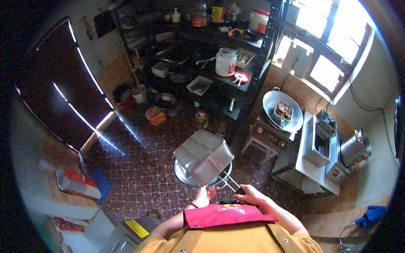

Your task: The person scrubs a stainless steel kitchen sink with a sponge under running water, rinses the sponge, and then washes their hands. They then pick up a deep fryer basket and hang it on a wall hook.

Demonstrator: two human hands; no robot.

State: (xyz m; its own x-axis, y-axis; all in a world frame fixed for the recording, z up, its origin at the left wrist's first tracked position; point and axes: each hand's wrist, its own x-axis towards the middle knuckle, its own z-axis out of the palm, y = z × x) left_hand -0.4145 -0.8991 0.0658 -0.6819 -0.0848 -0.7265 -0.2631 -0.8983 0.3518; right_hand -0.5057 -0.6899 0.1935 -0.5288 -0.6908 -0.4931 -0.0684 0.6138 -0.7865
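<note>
My right hand (pixel 249 194) is closed on the dark handle of a square wire-mesh fryer basket (pixel 204 155). The basket is tilted over a round metal bowl (pixel 183 174), whose rim shows around its lower side. My left hand (pixel 204 196) is at the near rim of the bowl, close under the basket's lower corner; its grip is partly hidden. The inside of the bowl is mostly covered by the basket. To the right, a large metal wok (pixel 269 104) stands on a burner, with a smaller wire basket (pixel 282 117) of brown food in it.
A dark shelf rack holds a plastic jar (pixel 226 62), a red lid (pixel 242 77) and trays. At the right, a metal deep fryer (pixel 318 151) and a steel pot (pixel 356 148) stand on a table. A lidded appliance (pixel 139 229) is at lower left, a red bag (pixel 79 183) beyond it.
</note>
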